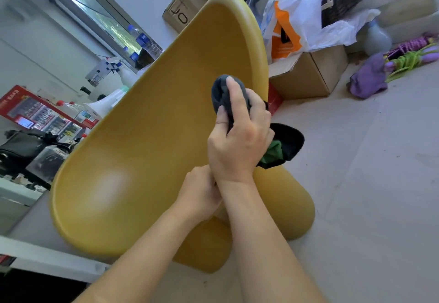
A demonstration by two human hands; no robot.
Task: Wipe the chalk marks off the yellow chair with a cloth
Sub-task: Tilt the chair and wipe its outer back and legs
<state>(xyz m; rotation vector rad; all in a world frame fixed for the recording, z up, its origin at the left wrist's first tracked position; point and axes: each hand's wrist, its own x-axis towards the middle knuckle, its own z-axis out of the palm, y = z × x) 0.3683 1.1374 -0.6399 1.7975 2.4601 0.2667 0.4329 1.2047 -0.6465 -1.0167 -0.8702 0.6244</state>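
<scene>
Yellow chair fills my view, its broad curved shell facing me. My right hand grips a bunched dark cloth and presses it near the shell's right edge, so I judge wiping is underway. My left hand sits behind that wrist, its grasp unclear. Next I'd sweep towards the pale patch lower left, which may only be glare.

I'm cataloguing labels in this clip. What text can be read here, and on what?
"JO", apparently, tilted and partly hidden: cardboard box behind the yellow chair.
Red box: print too blurred to read.
Water bottle, blue label: too small to read.
Orange bag: print too blurred.
</scene>
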